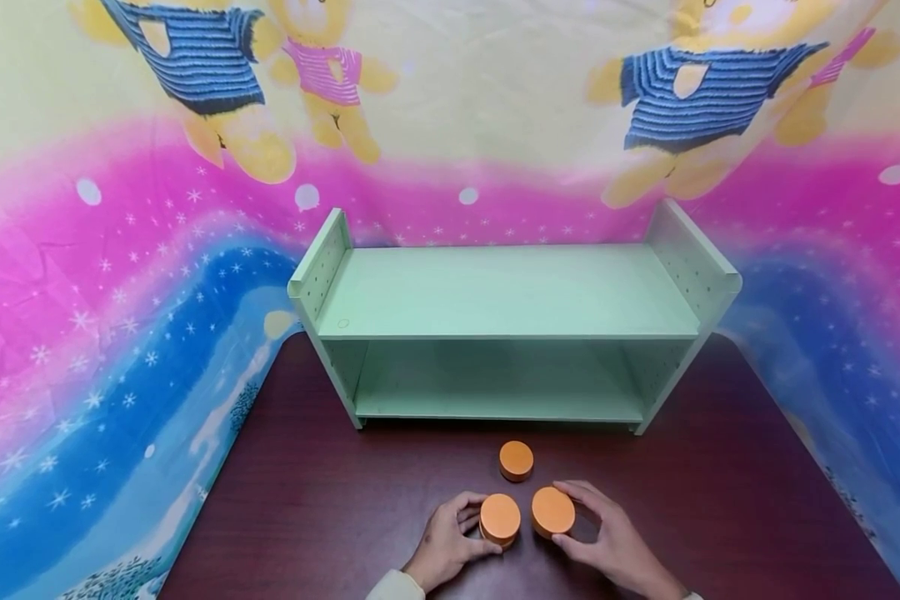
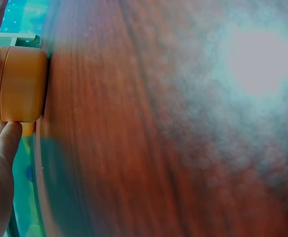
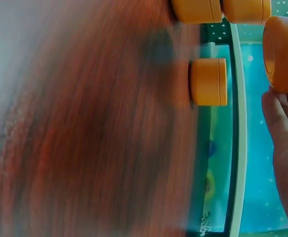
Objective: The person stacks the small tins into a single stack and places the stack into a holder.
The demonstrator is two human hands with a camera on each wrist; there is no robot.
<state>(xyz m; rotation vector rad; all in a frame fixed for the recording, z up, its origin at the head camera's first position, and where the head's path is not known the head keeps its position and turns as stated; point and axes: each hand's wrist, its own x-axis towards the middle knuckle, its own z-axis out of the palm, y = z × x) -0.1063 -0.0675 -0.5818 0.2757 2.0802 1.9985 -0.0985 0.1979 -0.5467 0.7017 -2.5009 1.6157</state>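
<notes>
Head view: left hand (image 1: pixel 444 537), fingers curled, grips an orange canister stack (image 1: pixel 500 518); right hand (image 1: pixel 612 535), partly closed, pinches a raised canister (image 1: pixel 553 511); lone canister (image 1: pixel 516 460) stands near, before the mint-green shelf unit (image 1: pixel 495 292). Left wrist: lower canister (image 2: pixel 22 84) on wooden table (image 2: pixel 119 158). Right wrist: raised canister off the table.

No legible text, label, brand, number or sign found in any view. Orange containers (image 1: pixel 516 460) and green shelf (image 1: pixel 495 292) show no readable lettering.
</notes>
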